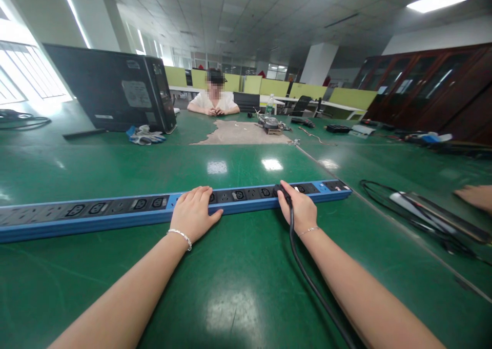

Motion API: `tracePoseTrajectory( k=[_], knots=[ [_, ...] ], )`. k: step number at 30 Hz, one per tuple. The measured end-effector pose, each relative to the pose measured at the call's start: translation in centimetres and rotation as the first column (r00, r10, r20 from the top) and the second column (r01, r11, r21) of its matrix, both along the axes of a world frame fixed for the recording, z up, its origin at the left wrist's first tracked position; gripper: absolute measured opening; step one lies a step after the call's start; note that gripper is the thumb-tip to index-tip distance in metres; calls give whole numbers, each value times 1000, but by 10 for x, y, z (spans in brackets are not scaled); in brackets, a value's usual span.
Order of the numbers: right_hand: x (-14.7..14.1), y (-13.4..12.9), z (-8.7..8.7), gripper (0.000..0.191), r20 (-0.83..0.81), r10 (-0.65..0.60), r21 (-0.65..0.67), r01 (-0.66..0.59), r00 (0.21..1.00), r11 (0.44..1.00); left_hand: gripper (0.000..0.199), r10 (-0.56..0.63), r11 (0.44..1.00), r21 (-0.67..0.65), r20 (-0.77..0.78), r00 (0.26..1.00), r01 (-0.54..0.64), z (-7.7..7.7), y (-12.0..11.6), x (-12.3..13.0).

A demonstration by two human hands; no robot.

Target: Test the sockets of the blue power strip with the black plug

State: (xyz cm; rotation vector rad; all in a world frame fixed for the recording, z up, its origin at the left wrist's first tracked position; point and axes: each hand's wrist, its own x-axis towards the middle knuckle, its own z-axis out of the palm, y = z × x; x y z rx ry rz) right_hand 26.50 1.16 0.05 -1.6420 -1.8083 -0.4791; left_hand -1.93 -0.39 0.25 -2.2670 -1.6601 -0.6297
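Note:
A long blue power strip (246, 204) with black sockets runs across the green table in front of me. My left hand (195, 210) grips it near its middle, fingers over the top and thumb along the near side. Farther right, my right hand (299, 205) is closed on a black plug (277, 189), pressed against the strip's socket face. How deep the plug sits in a socket is hidden by my fingers. From the plug a thick black cord (302, 264) hangs down past my right wrist towards the bottom edge.
On the green table (115, 169) stand a black computer case (111, 87) and work gloves (145, 135) at left. A person (213, 100) sits opposite. At right lie a cable bundle (418, 216) and another person's hand (476, 197). A bottle (269, 104) stands farther back.

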Motion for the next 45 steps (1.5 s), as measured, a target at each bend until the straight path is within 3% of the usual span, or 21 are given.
tracePoseTrajectory(
  k=[12, 21, 36, 41, 45],
  knots=[
    [-1, -1, 3, 36, 39, -1, -8, 1, 999, 1000, 52, -9, 1000, -8, 15, 1000, 9, 0, 0, 0],
    [1, 7, -11, 37, -145, 63, 42, -58, 987, 997, 53, -2, 1000, 14, -4, 1000, 3, -2, 1, 0],
    [-1, 6, -13, 38, -86, -72, -15, 71, 994, 997, 53, 3, 1000, 0, 25, 1000, -3, -1, 0, 1],
    [-5, 8, -15, 37, -175, -38, -18, 36, 984, 999, 52, 5, 1000, -3, 21, 1000, -5, -1, 0, 1],
    [0, 9, -12, 42, -425, 40, 48, -21, 904, 999, 52, 2, 1000, -2, 23, 1000, -2, 0, 0, 1]
  ],
)
